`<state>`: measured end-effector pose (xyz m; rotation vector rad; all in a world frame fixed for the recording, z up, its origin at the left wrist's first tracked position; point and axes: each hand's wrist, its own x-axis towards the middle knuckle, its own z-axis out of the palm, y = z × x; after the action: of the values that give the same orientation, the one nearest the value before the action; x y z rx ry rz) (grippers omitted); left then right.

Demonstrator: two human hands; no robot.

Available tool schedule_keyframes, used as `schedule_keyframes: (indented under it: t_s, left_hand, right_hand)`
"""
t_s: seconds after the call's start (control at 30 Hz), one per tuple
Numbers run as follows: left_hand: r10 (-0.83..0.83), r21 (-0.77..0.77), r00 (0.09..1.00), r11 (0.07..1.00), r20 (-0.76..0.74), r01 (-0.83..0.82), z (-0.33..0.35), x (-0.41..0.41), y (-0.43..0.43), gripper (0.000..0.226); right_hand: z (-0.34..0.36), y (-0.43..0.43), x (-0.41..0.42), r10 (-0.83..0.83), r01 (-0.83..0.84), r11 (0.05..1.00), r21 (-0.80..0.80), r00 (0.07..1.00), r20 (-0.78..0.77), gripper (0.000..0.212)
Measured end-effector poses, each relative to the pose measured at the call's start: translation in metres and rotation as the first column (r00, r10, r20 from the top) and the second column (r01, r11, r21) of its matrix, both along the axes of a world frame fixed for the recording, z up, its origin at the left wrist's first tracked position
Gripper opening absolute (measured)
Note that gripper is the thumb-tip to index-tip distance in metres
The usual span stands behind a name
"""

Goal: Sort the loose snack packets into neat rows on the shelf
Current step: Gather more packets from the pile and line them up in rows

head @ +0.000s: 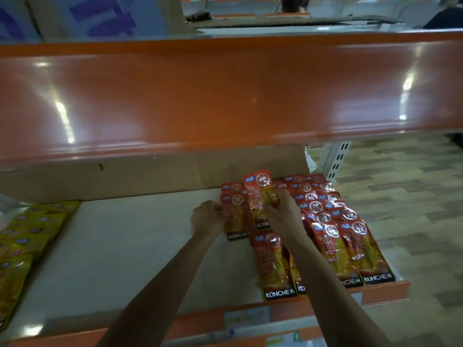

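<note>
**Red snack packets handled at the right end of the shelf**

A raised red packet [258, 194] is pinched at its right edge by the right hand [281, 216], with its top tilted up towards the cardboard backing [150, 174]. Just left of it, a flat red packet [236, 219] is gripped at its left edge by the curled fingers of the left hand [208, 217]. Overlapping rows of red packets [333, 221] are laid on the right part of the white shelf [137, 246], reaching its front lip. Yellow packets [32, 231] are stacked at the far left, well apart. An orange upper shelf [225, 96] is seen above.
</note>
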<state>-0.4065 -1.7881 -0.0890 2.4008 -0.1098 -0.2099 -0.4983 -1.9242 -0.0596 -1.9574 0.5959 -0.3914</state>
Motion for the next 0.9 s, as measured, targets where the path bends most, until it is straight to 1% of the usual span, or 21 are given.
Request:
schedule_keyframes:
  t_s: [0.13, 0.17, 0.23, 0.3, 0.37, 0.4, 0.43, 0.5, 0.57, 0.67, 0.77, 0.9]
  left_hand:
    - [0.016, -0.025, 1.0, 1.0, 0.011, -0.015, 0.001, -0.001, 0.001, 0.046]
    - [0.016, -0.049, 1.0, 0.999, 0.025, -0.014, 0.002, -0.003, 0.002, 0.046]
    - [0.003, -0.123, 0.997, 0.992, 0.075, 0.007, 0.007, -0.007, 0.002, 0.038]
    - [-0.039, -0.225, 0.995, 0.973, 0.092, 0.059, 0.012, -0.013, 0.003, 0.033]
    - [-0.111, -0.374, 0.994, 0.921, 0.021, 0.111, 0.016, -0.018, 0.002, 0.028]
    - [-0.141, -0.442, 0.99, 0.889, -0.022, 0.117, 0.016, -0.02, 0.003, 0.022]
    - [-0.158, -0.484, 0.986, 0.867, -0.045, 0.117, 0.015, -0.021, 0.004, 0.017]
    - [-0.148, -0.509, 0.987, 0.856, -0.068, 0.093, 0.013, -0.019, 0.009, 0.017]
    - [-0.084, -0.516, 0.992, 0.857, -0.093, 0.024, 0.011, -0.016, 0.016, 0.017]
    - [-0.006, -0.497, 0.994, 0.866, -0.113, -0.051, 0.009, -0.017, 0.027, 0.01]
    - [-0.002, -0.414, 0.993, 0.909, -0.117, -0.047, 0.005, -0.021, 0.032, 0.011]
    - [-0.056, -0.298, 0.993, 0.954, -0.108, 0.021, 0.0, -0.024, 0.031, 0.005]
  right_hand:
    - [-0.003, 0.001, 0.001, 0.01, -0.01, 1.0, -0.019, 1.0, -0.017, 0.011]
    - [-0.004, 0.001, 0.002, 0.007, -0.008, 1.0, -0.02, 1.0, -0.02, 0.009]
    - [-0.006, 0.003, 0.005, 0.0, 0.0, 1.0, 0.004, 1.0, -0.015, 0.009]
    - [-0.007, 0.008, 0.008, -0.001, 0.001, 1.0, 0.012, 1.0, -0.011, 0.016]
    - [-0.006, 0.016, 0.011, 0.019, -0.019, 1.0, -0.004, 1.0, -0.008, 0.019]
    - [-0.006, 0.02, 0.013, 0.037, -0.037, 0.999, -0.014, 0.999, -0.009, 0.019]
    - [-0.005, 0.023, 0.014, 0.056, -0.056, 0.998, -0.027, 0.998, -0.012, 0.018]
    - [-0.004, 0.028, 0.015, 0.087, -0.088, 0.995, -0.048, 0.996, -0.024, 0.018]
    - [-0.002, 0.03, 0.014, 0.097, -0.098, 0.994, -0.054, 0.995, -0.034, 0.024]
    - [0.001, 0.028, 0.013, 0.066, -0.072, 0.994, -0.088, 0.995, -0.07, 0.034]
    - [0.003, 0.025, 0.011, 0.04, -0.048, 0.993, -0.109, 0.996, -0.079, 0.037]
    - [0.004, 0.026, 0.009, 0.036, -0.047, 0.992, -0.113, 0.995, -0.098, 0.037]
